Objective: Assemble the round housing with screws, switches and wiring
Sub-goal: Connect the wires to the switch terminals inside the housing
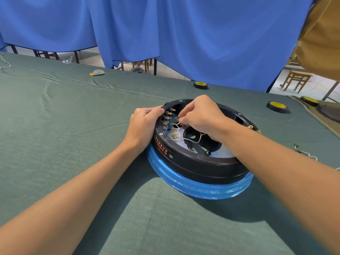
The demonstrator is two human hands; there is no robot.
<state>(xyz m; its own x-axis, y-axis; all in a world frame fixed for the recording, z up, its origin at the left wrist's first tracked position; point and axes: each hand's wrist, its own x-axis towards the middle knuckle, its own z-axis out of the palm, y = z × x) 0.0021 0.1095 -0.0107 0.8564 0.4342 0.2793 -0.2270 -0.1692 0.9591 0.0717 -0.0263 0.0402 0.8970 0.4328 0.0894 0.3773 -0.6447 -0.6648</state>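
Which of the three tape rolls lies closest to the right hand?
The tape roll just beyond the housing's far rim, behind the right hand; the other two sit off to the right.

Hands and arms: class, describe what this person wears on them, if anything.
Nothing shows. The left hand and right hand have no gloves, rings or watch. The left forearm and right forearm are bare, with no sleeve in view.

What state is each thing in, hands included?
round housing: open side up on the green cloth, terminals exposed.
left hand: grips the housing's rim.
right hand: pinches a white wire inside the housing.
white wire: partly loose, one brass end lying free.
tape rolls: lying flat, untouched.
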